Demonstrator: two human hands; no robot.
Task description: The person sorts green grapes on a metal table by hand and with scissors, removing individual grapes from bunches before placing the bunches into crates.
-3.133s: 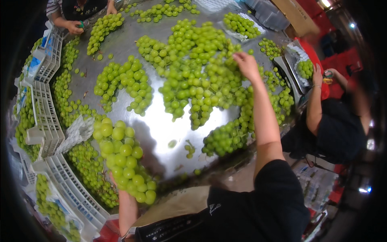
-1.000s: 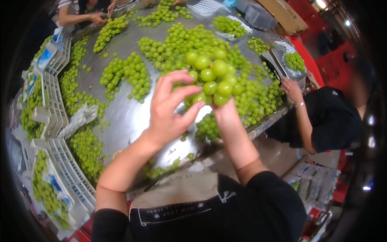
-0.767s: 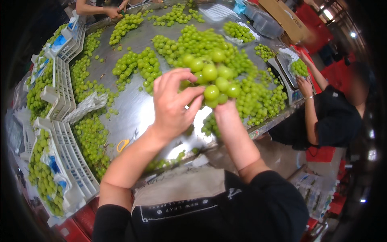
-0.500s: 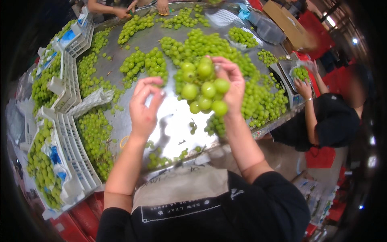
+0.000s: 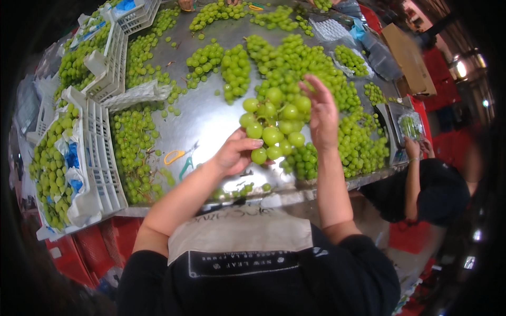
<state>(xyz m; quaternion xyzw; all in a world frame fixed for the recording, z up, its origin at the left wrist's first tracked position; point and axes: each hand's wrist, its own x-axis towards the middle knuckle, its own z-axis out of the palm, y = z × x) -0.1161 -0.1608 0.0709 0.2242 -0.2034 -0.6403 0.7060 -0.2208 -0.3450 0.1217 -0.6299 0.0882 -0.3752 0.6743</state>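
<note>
A bunch of green grapes point(image 5: 272, 136) hangs over the metal table in front of me. My left hand point(image 5: 237, 152) is closed on its lower left side, thumb against the grapes. To the right of the bunch is my right hand point(image 5: 322, 116), open with fingers stretched upward; whether it touches the grapes I cannot tell. Beyond and right of the bunch, a large heap of green grapes point(image 5: 356, 142) covers the table. Scissors with orange handles point(image 5: 174, 157) lie left of my left hand, beside a teal handle point(image 5: 186, 167) close to my forearm.
White plastic crates point(image 5: 103, 152) filled with grapes line the left side. A white foam sheet point(image 5: 138, 94) pokes out from them. At the right, a co-worker's hands point(image 5: 416, 148) hold a clear pack of grapes over a scale. A cardboard box point(image 5: 406, 58) stands at the far right.
My left hand has come to the bunch and closed on it. My right hand has let go and opened beside it. The view has shifted, bringing the scissors into sight.
</note>
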